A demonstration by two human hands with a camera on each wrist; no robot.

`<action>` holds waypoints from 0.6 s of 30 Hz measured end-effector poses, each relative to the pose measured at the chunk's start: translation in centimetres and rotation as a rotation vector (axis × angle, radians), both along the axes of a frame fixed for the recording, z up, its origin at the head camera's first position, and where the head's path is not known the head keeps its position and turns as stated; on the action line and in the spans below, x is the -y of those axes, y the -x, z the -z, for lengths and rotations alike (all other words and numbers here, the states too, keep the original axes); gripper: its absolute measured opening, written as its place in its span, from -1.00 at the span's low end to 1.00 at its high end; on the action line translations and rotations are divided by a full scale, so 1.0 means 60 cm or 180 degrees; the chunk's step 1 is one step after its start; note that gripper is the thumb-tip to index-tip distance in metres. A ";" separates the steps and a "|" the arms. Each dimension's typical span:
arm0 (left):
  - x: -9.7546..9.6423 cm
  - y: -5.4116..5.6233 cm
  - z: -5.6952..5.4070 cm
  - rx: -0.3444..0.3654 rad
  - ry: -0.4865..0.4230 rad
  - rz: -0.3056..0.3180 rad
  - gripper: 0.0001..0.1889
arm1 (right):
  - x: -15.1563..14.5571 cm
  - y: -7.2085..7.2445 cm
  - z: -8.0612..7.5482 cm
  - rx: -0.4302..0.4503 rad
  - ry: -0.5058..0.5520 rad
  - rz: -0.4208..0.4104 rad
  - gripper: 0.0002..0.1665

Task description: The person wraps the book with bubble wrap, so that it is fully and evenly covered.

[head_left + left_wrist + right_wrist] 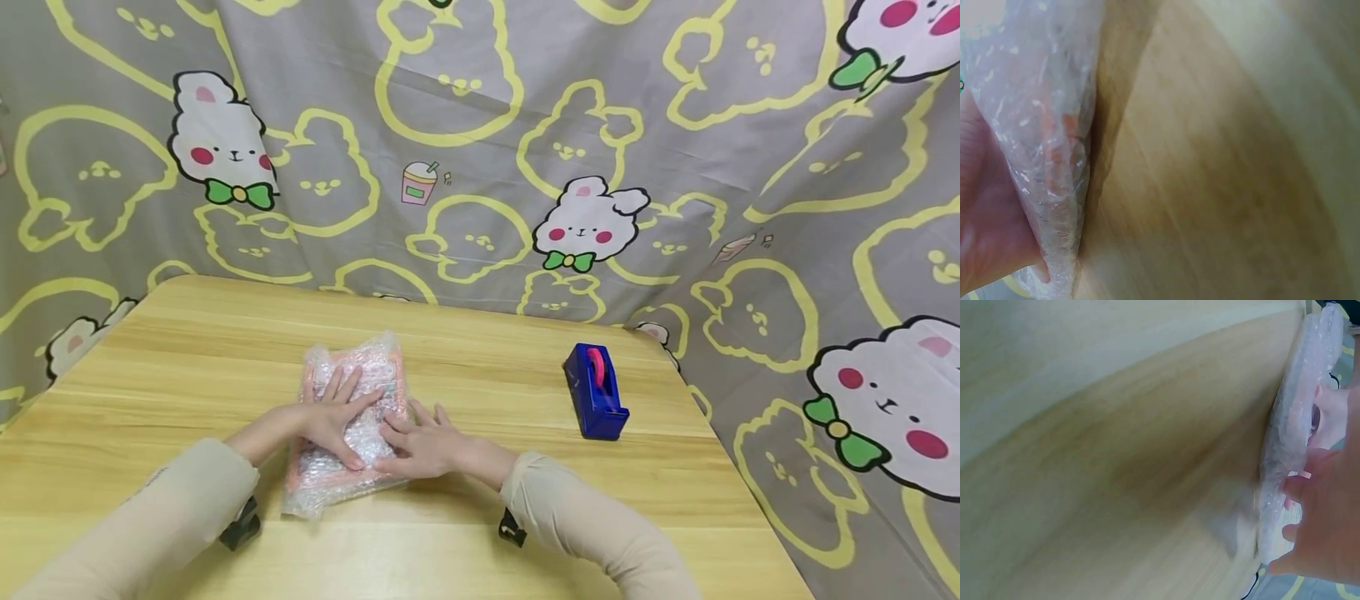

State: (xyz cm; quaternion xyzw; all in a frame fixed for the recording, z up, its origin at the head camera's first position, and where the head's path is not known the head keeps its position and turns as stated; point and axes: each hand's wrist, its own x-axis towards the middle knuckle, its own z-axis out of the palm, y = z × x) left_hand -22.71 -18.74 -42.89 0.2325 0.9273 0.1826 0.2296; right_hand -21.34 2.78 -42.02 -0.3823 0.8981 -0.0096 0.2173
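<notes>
A flat pink-and-white item in bubble wrap [318, 487] lies on the wooden table, left of the middle in the head view. My left hand [330, 421] rests on top of the wrap with its fingers spread. Along the right edge of the package, my right hand [423, 446] touches the wrap, fingers spread. In the left wrist view the bubble wrap [1047, 125] stands beside the left palm [991, 219]. The right wrist view shows the package edge [1285, 437] with the right hand's fingers against it. What the wrapped item is, I cannot tell.
A blue tape dispenser [596, 392] with a pink-red roll stands on the table [480, 550] to the right of the hands. A grey curtain [465, 167] with cartoon animals hangs behind the table and along its sides.
</notes>
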 end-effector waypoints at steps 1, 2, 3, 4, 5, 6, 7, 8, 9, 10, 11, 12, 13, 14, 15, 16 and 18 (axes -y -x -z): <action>0.000 0.000 0.000 -0.0003 0.0008 0.0003 0.26 | -0.001 0.002 0.000 0.0040 0.0004 0.0017 -0.23; 0.000 -0.001 0.001 -0.0003 -0.0006 0.0007 0.26 | -0.002 0.004 0.000 0.0073 0.0009 0.0029 -0.25; 0.000 -0.001 0.001 -0.0012 -0.0008 0.0014 0.26 | -0.003 0.005 -0.001 0.0112 0.0013 0.0047 -0.27; 0.000 0.000 0.001 -0.0012 0.0002 0.0022 0.26 | -0.004 0.007 -0.001 0.0147 0.0017 0.0067 -0.29; -0.001 0.000 0.000 -0.0009 0.0004 0.0026 0.25 | -0.006 0.008 -0.001 0.0178 0.0020 0.0081 -0.30; -0.001 0.000 0.000 -0.0010 0.0002 0.0029 0.26 | -0.007 0.010 -0.001 0.0205 0.0032 0.0087 -0.31; -0.001 0.000 0.000 0.0000 0.0009 0.0026 0.26 | -0.008 0.010 -0.001 0.0213 0.0036 0.0079 -0.31; -0.001 0.000 0.000 0.0007 0.0000 0.0024 0.26 | -0.009 0.011 -0.001 0.0220 0.0041 0.0067 -0.30; -0.001 0.000 0.000 0.0013 0.0010 0.0017 0.26 | -0.009 0.011 -0.001 0.0228 0.0037 0.0051 -0.30; -0.001 0.000 0.001 0.0025 0.0009 0.0010 0.27 | -0.010 0.011 0.000 0.0228 0.0037 0.0033 -0.30; -0.001 0.000 0.000 0.0019 0.0002 0.0008 0.27 | -0.010 0.010 0.000 0.0222 0.0036 0.0020 -0.30; 0.000 0.000 0.000 0.0016 -0.0005 0.0004 0.26 | -0.010 0.010 0.000 0.0214 0.0038 0.0011 -0.31; 0.000 0.000 0.000 0.0012 -0.0008 0.0006 0.26 | -0.009 0.010 0.000 0.0212 0.0045 0.0008 -0.31; 0.000 0.001 0.000 0.0010 -0.0003 0.0007 0.26 | -0.009 0.010 0.000 0.0220 0.0055 0.0009 -0.32; 0.000 0.001 0.000 0.0004 0.0007 0.0012 0.26 | -0.008 0.010 0.000 0.0232 0.0060 0.0010 -0.33; 0.000 0.001 0.000 0.0006 0.0016 0.0019 0.26 | -0.007 0.010 0.000 0.0249 0.0075 0.0018 -0.33; 0.001 0.002 0.000 -0.0004 0.0008 0.0034 0.26 | -0.006 0.010 0.000 0.0313 0.0118 0.0044 -0.33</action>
